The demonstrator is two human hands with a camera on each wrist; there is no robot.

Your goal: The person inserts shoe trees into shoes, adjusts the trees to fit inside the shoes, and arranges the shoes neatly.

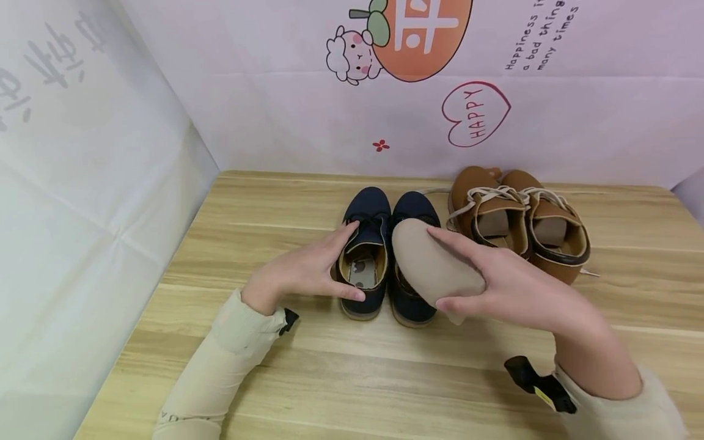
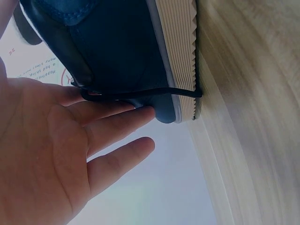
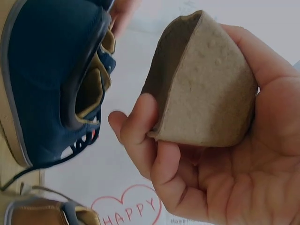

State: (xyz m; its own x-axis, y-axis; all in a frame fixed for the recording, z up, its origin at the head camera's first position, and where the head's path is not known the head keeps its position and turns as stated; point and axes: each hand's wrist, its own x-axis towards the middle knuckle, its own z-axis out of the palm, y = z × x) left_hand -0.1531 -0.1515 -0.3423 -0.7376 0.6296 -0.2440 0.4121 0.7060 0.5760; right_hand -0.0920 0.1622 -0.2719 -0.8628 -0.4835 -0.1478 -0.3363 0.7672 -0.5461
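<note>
A wood-grain tabletop (image 1: pixel 357 379) lies in front. The right hand (image 1: pixel 517 290) grips a beige insert (image 1: pixel 434 263), held above the right of 2 navy shoes (image 1: pixel 371 206). The left hand (image 1: pixel 308 266), fingers straight and spread, sits against the left shoe. Farther right stand 2 brown shoes (image 1: pixel 471 182); behind, a printed white backdrop (image 1: pixel 286 122).

Booth-like tabletop corner: wood-grain table (image 1: pixel 352 379), creased white side sheet (image 1: pixel 82 201), cartoon-printed backdrop (image 1: pixel 264 110).
</note>
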